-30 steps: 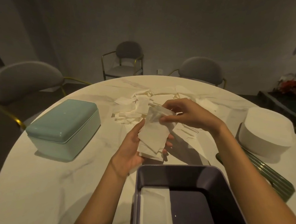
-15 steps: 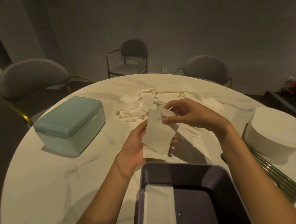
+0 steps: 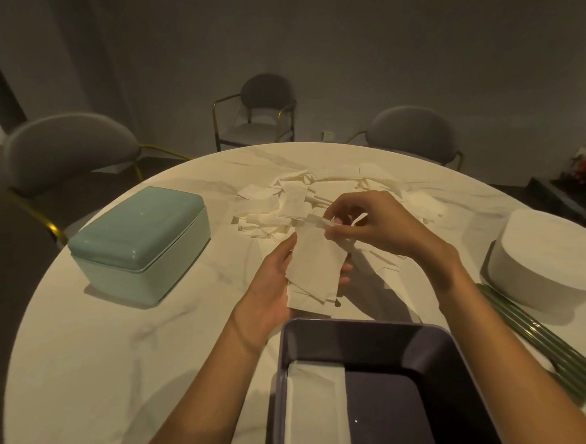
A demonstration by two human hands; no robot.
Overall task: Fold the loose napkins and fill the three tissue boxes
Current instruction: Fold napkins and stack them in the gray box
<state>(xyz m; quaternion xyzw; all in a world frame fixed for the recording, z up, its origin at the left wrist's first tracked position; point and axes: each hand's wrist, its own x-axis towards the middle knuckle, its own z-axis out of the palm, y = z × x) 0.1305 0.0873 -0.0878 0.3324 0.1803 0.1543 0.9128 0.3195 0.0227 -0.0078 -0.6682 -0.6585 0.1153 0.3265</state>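
Observation:
My left hand holds a small stack of folded white napkins above the table, just beyond the open dark purple tissue box. My right hand pinches the top edge of the uppermost napkin. Inside the purple box a folded napkin lies on the left side of its floor. A heap of loose napkins is spread over the middle of the table behind my hands. A closed teal tissue box stands at the left. A white round-cornered tissue box stands at the right.
The round white marble table carries everything. A dark green ribbed lid lies flat at the right, partly under the white box. Three grey chairs stand around the far side of the table.
My right hand has folded the upper end of the top napkin down onto the stack in my left hand. Both hands stayed in nearly the same place.

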